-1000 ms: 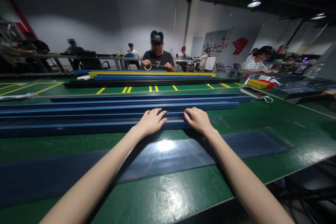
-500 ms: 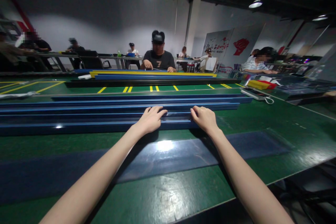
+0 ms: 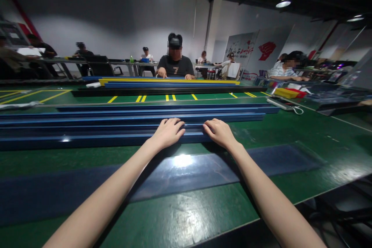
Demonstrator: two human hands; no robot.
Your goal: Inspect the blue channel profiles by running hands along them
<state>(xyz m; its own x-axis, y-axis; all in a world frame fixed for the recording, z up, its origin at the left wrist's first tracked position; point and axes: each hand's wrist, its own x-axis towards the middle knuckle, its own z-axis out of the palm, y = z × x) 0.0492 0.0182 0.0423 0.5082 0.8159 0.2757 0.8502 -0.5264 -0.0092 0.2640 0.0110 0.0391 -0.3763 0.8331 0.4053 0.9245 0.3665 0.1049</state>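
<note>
Long blue channel strips lie side by side across the green table. Over the nearest blue strip [image 3: 87, 139] rests my left hand [image 3: 168, 132], its fingers curled round the strip's far edge and its thumb toward the right. My right hand [image 3: 217, 131] grips the same strip near its right end, fingers bent over the top. A small stretch of the strip shows between the two hands. Behind it lies another blue strip [image 3: 247, 117]. Beneath my forearms a flat translucent blue sheet [image 3: 192, 174] lies on the table and reflects a lamp.
Farther back are yellow strips [image 3: 168, 81] and a long black strip [image 3: 162, 92]. A phone-like device with a white cable [image 3: 280, 104] and a yellow tray [image 3: 286, 93] sit at the right. A person [image 3: 176, 64] sits across the green table [image 3: 290, 131].
My right hand has moved slightly left along the strip, closer to my left hand. My left hand has barely moved. The person opposite has shifted a hand slightly.
</note>
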